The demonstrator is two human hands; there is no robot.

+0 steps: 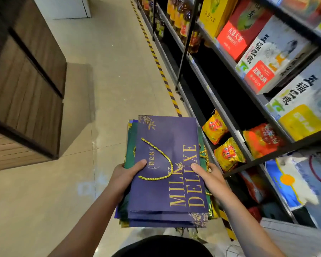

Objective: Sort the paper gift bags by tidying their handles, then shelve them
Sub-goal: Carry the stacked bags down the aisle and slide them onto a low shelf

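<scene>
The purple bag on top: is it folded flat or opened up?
Folded flat: the purple bag lies as a thin sheet on the stack, its gold cord handle resting across its face.

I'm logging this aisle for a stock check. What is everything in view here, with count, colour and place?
stack of gift bags: several flat bags, top one purple with gold MILK DELUXE lettering, green ones beneath; held in front of the person, over the floor
gold cord handle: one, lying looped on the top bag
shelving: black and grey unit, right side
rice boxes: several, white, red and yellow; upper shelves
foil packets: at least four, yellow and red-orange; lower shelf
bottles: a row, amber; far shelves
floor tape: yellow-black stripe along the shelf foot
wooden cabinet: brown, left
floor: beige tiles
left hand: grip on the stack's left edge
right hand: grip on its right edge
</scene>
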